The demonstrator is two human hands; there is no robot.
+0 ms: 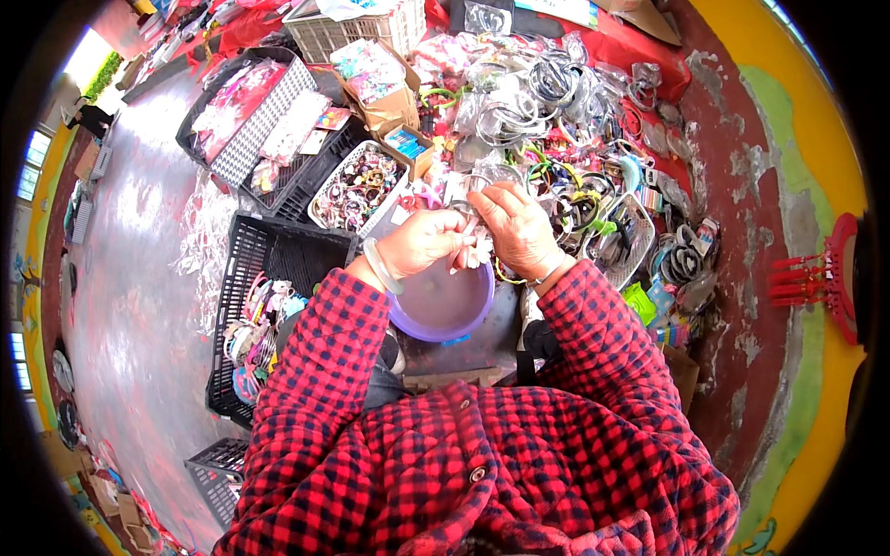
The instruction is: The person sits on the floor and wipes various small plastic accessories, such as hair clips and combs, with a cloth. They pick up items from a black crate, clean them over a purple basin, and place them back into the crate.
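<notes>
Above a purple basin (445, 315), my two hands meet with their fingertips close together. My left hand (417, 243), a pale bangle at its wrist, is closed in a pinch at a small white flower-like piece (481, 251). My right hand (521, 232) is closed too, its fingers bent down beside that piece; what lies between them is hidden. Just beyond my hands are headbands (579, 211) in green, black and yellow. A tray of small hair ties (360, 190) stands to the left of them.
On the left, a black crate (243, 278) holds colourful headbands. Bagged headbands (547, 88) are heaped at the far side. A white basket (640, 243) stands to the right, near the peeling wall (742, 278). Further crates and a cardboard box (394, 102) stand at the far left.
</notes>
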